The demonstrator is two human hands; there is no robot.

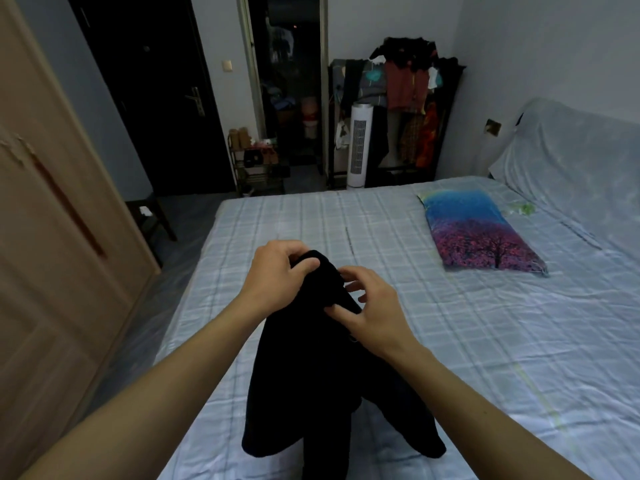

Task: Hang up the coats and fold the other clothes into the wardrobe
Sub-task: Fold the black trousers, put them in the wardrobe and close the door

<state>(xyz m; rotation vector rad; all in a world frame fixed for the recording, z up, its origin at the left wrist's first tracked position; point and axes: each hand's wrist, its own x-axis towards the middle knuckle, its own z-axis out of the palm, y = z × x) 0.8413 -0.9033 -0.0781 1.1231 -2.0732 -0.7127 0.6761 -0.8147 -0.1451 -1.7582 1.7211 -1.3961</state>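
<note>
A black garment (311,382) hangs in the air over the bed (450,358), its lower ends trailing toward the bottom of the view. My left hand (277,275) grips its top edge, fingers curled over the fabric. My right hand (374,313) is just to the right, thumb on the cloth and fingers spread and bent beside it. The wooden wardrobe (52,254) stands at the left with its door closed.
A printed pillow (481,233) lies on the bed's far right. Against the back wall stand a clothes rack (408,98) loaded with garments, a white tower fan (358,147) and a shoe shelf (256,161). A dark stool (152,216) sits between wardrobe and bed.
</note>
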